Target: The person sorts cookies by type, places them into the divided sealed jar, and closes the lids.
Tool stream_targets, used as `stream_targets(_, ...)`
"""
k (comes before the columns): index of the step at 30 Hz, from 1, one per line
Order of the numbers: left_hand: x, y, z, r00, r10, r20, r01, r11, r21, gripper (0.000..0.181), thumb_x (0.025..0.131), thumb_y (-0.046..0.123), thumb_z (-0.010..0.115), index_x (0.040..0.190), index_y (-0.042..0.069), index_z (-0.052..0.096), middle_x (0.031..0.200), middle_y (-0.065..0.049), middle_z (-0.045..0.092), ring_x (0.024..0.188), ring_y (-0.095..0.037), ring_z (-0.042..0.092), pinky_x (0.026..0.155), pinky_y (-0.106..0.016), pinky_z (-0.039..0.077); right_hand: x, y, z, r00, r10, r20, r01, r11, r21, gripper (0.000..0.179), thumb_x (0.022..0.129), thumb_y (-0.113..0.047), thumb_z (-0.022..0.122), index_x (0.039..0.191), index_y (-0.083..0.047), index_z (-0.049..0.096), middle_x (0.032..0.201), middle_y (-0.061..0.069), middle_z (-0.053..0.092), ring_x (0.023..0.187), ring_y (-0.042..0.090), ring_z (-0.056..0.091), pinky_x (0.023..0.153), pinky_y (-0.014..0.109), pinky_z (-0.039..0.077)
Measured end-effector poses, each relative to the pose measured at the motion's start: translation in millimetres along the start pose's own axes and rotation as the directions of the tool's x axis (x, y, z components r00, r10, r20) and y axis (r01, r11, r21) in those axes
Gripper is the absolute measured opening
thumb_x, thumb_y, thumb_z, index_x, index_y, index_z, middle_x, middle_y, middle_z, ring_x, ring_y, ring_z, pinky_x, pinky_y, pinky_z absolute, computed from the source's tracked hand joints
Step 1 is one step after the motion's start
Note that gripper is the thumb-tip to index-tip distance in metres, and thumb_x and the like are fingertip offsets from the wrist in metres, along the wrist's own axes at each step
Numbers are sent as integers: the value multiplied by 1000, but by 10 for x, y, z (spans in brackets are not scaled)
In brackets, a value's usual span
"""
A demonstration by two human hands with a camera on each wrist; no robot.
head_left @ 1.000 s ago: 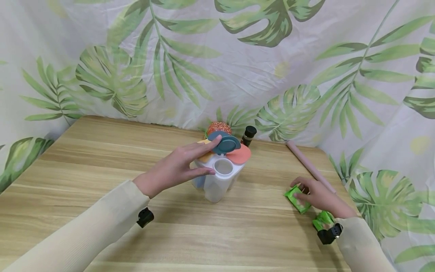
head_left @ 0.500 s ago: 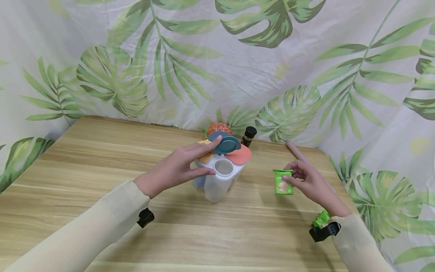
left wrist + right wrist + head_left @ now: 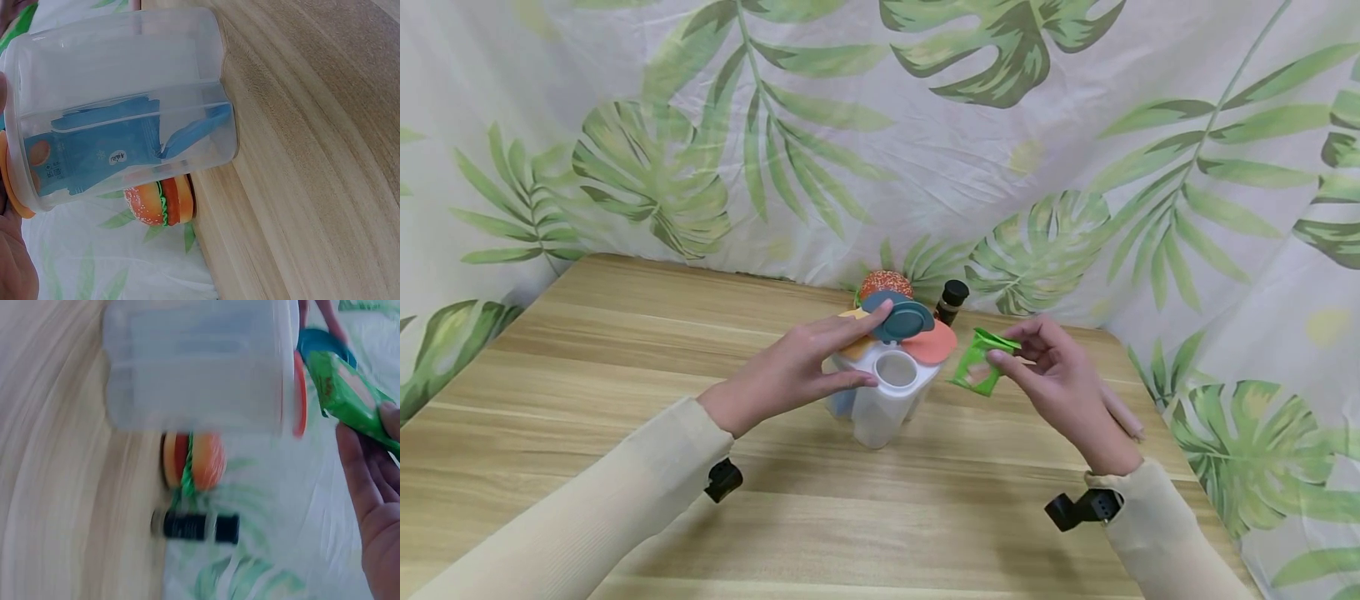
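Note:
A clear multi-compartment storage container (image 3: 878, 423) stands upright on the wooden table, its round front opening uncovered. My left hand (image 3: 797, 362) rests at its left side, a nearly straight finger against the raised teal flip lid (image 3: 906, 321) and the thumb at the opening's rim. My right hand (image 3: 1060, 379) pinches a small green snack packet (image 3: 979, 367) by its upper edge, just right of the container. In the left wrist view, blue packets (image 3: 103, 147) lie in one compartment. The coral lid (image 3: 931, 343) and the orange lid (image 3: 14, 184) are down.
Behind the container sit a toy hamburger (image 3: 886, 285) and a black-capped bottle (image 3: 952, 302). A pink rod (image 3: 1122, 410) lies to the right, partly hidden by my right hand. A leaf-print curtain (image 3: 820, 167) hangs along the table's back.
My right hand has picked the green packet up from the table and carried it left to beside the container. A second green packet is now hidden behind the right arm. The left hand stays put.

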State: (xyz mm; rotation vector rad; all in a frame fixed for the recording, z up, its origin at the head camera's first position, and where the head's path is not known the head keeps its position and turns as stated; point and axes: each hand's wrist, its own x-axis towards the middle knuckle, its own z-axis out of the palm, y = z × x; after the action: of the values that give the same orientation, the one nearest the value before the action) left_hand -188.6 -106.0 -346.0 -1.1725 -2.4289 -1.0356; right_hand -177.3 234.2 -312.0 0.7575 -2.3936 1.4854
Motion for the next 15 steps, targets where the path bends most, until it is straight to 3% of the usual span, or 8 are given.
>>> stream_targets(8,3,5,2,1000,1,-11,-1,1000,2,90,87,23,86,163,16,38,139,-8,70,129,-24,67,107,-43,56,143,-130,330,980,-191,-58,198,969,146,21,91,16,69,108,15,58,105,-9,68,92,2,74,78,20,63)
stream_targets(10,4,6,1,1000,4,-13,-4,1000,1,90,87,22,86,163,16,38,140,-9,69,129,-24,67,107,-44,56,167,-154,396,975,-217,-45,221,966,134,22,90,20,68,108,14,58,105,-7,68,93,1,74,78,20,63)
stream_targets(15,5,3,2,1000,13,-16,-13,1000,-4,90,87,21,85,164,16,38,142,-11,68,131,-25,66,107,-43,56,226,-198,524,963,-269,7,268,961,71,26,88,20,70,109,10,59,109,16,67,97,-1,73,77,21,63)
